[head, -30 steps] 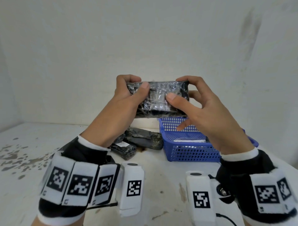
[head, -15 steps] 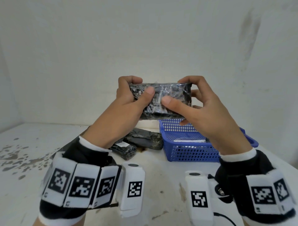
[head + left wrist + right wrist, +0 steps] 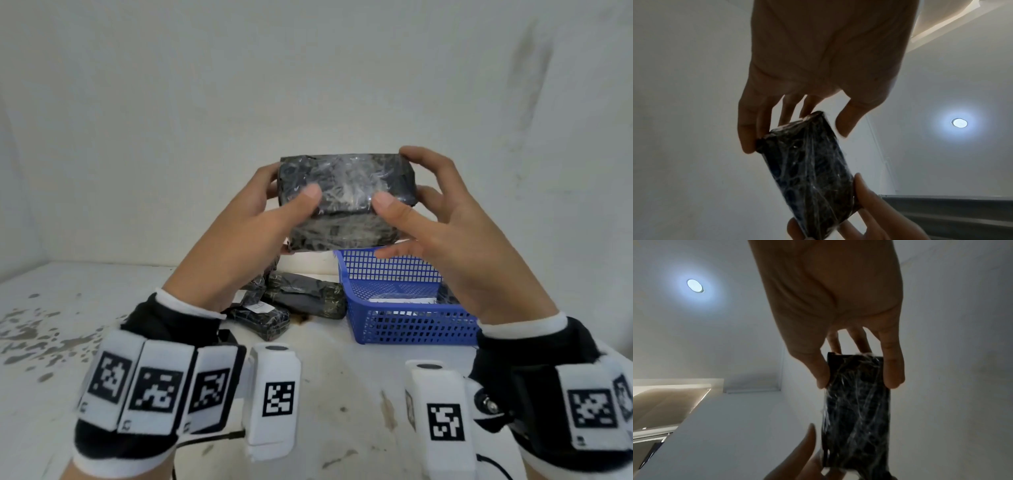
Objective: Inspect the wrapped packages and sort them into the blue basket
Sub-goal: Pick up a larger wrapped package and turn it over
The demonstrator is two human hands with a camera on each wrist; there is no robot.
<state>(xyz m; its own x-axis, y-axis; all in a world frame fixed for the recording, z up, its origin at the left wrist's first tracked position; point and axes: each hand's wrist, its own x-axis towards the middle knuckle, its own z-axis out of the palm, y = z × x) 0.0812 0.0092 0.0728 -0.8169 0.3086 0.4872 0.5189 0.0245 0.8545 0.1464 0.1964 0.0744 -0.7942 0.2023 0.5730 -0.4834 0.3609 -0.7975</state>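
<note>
Head view: both hands hold one package (image 3: 346,202), black, film-wrapped, raised in front of the wall, above and just behind the basket (image 3: 411,325). Left hand (image 3: 253,233) grips its left end, thumb on the near face, fingers behind. Right hand (image 3: 445,240) grips the right end the same way, index curled over the top corner. Looks like mid-inspection, package not yet dropped.

Progress, judged from here: basket already has something in it, a white label and a dark shape show through the mesh, count unclear. At least two more packages (image 3: 305,298) lie on the table (image 3: 342,394) just left of the basket, one smaller one (image 3: 263,317) with a white label. So partly done: the held one plus that pile remain.

Left wrist view: the left hand (image 3: 818,73) from below, fingertips (image 3: 746,142) on the package (image 3: 809,175) end, thumb off to the right and seemingly clear of the film. Fingers of the right hand (image 3: 869,203) pinch the far end. No basket or table here, only ceiling and a lamp (image 3: 959,123).

Right wrist view: right hand (image 3: 838,305) with thumb and a finger clamped on opposite faces of the package (image 3: 857,410), which is clearer here than from the head. Left hand (image 3: 797,456) enters at the bottom. This view shows the narrow side face and film wrinkles that the head view hides; neither wrist view shows the pile or basket.
</note>
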